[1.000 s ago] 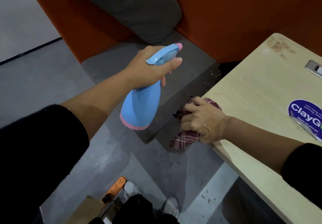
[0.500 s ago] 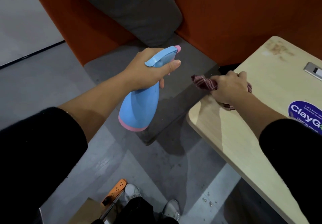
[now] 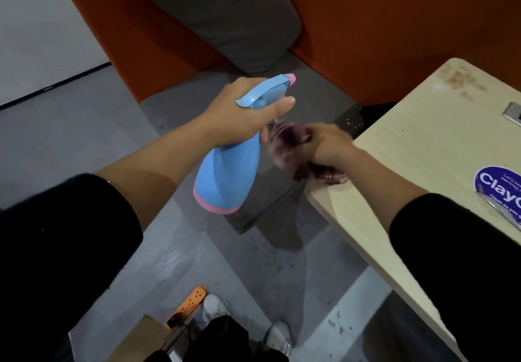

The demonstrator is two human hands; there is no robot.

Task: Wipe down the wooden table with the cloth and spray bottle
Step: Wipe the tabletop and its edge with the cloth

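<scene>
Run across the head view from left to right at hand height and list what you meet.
Left sleeve, spray bottle held by the left hand, blurred cloth gripped by the right hand, wooden table, blue sticker.

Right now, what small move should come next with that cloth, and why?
Probably sweep the cloth along the table edge toward the brown smudges at the far corner: the right hand grips it at the near corner, partly off the wood, and those marks look unwiped.
</scene>
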